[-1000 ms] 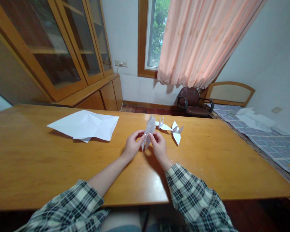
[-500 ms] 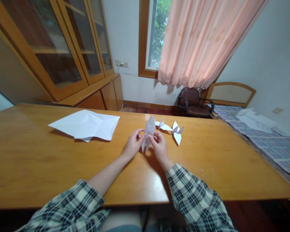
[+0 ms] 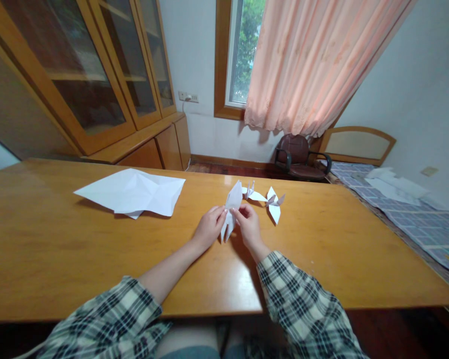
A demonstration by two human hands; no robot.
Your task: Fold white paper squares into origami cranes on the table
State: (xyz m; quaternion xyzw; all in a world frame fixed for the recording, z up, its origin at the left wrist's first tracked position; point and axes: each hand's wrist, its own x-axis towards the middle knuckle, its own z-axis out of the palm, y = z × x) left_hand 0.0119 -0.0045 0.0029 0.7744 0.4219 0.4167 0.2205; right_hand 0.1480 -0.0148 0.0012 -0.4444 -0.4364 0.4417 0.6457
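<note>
A white folded paper figure [image 3: 233, 196] is held above the table between my two hands, its broad pointed part up and two narrow points hanging down. My left hand [image 3: 210, 225] pinches its left side with thumb and fingers. From the right, my right hand [image 3: 249, 225] grips the same paper near its middle. Just beyond my right hand lie two finished-looking paper cranes, one crane [image 3: 253, 193] close behind the held paper and another crane [image 3: 274, 204] farther right. The fingers behind the paper are partly hidden.
Creased white paper sheets [image 3: 134, 192] lie on the left of the wooden table [image 3: 97, 264]. A glass-fronted cabinet [image 3: 108, 159] stands at the back left. Beyond the table's far edge are a brown armchair [image 3: 299, 154] and, to the right, a bed [image 3: 404, 209].
The folded paper has tilted, its top leaning right and its lower points a little nearer me. Both hands keep hold of it with slightly shifted fingers.
</note>
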